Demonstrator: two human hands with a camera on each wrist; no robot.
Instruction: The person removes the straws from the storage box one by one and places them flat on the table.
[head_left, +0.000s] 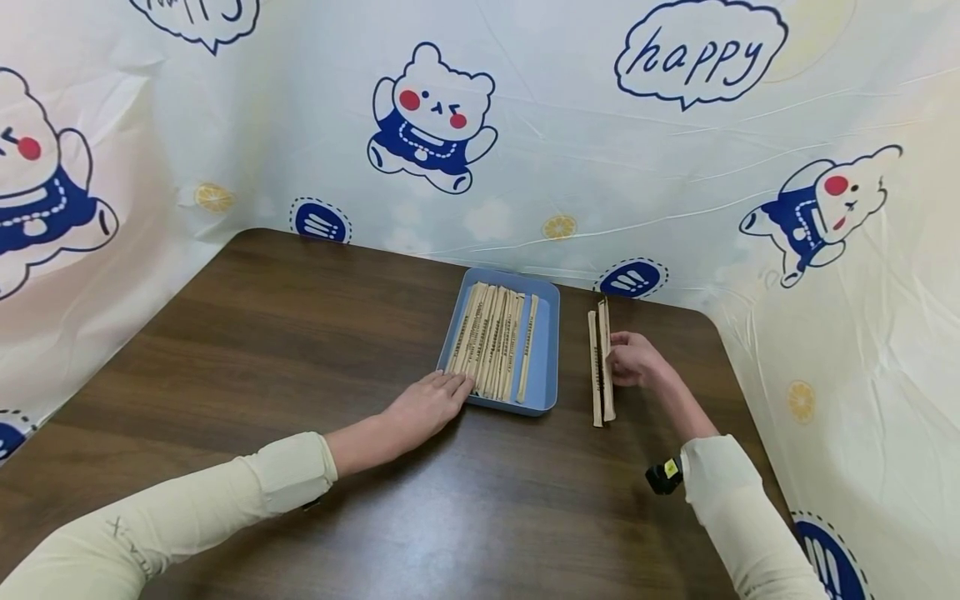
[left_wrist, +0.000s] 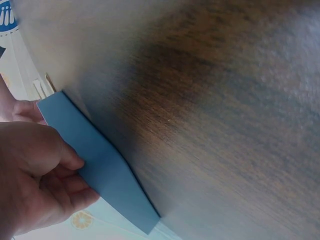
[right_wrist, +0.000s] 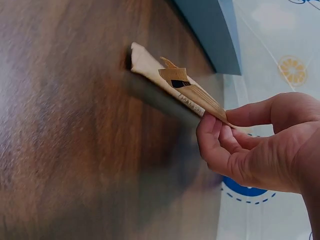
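Observation:
A blue tray (head_left: 541,400) stands on the table, holding a row of paper-wrapped sticks (head_left: 487,342) with dark print. One wrapped stick (head_left: 527,350) lies apart at the tray's right side. My left hand (head_left: 427,408) holds the tray's near left corner, thumb against the outer wall (left_wrist: 105,160). Right of the tray, my right hand (head_left: 632,360) pinches a paper wrapper (right_wrist: 200,97) between thumb and fingers; its end gapes, showing a dark inside. A second wrapped stick (head_left: 596,367) is close along its left side; whether it too is held, I cannot tell.
The brown wooden table (head_left: 300,333) extends to both sides and in front of the tray. Behind it and along the sides hangs a pale printed cloth (head_left: 525,167), close to the tray's far end. A small black device (head_left: 664,476) sits at the right wrist.

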